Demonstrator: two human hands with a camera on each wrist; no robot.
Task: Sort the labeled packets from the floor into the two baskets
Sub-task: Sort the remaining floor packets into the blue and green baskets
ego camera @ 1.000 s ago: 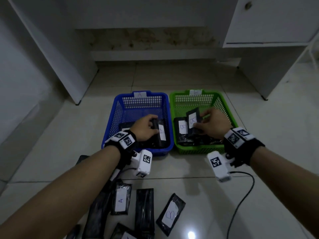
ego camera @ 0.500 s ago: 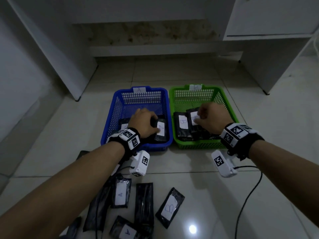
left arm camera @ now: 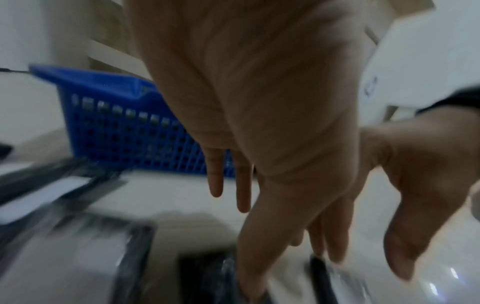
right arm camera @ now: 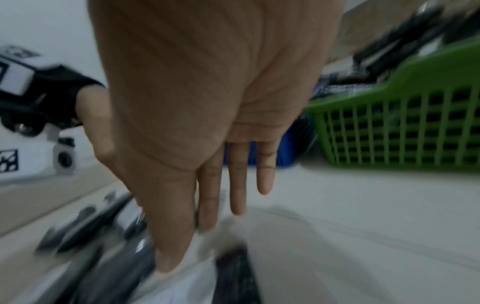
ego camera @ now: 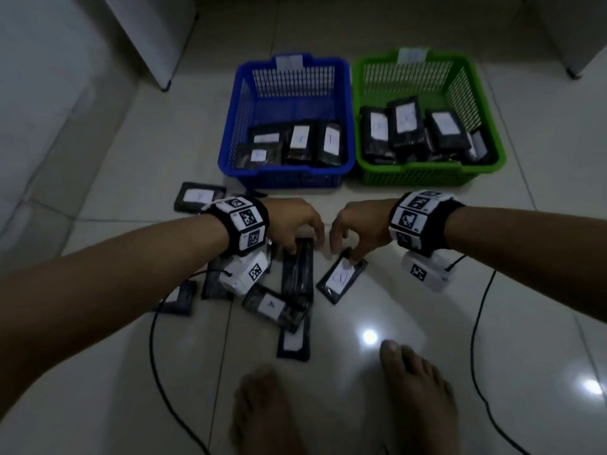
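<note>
Two hands reach floor packets near the baskets. Left hand (ego camera: 292, 221) touches an unlabeled packet (ego camera: 297, 274), fingers relaxed. Right hand (ego camera: 358, 224) touches a labeled packet (ego camera: 341, 277), fingers loose.

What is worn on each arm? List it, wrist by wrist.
Both forearms are bare, with no sleeves. The left wrist wears a black band set with white blocks printed with black square codes; a white boxy camera with one such code and a black cable hangs below. The right wrist carries the same band, camera and cable.
</note>
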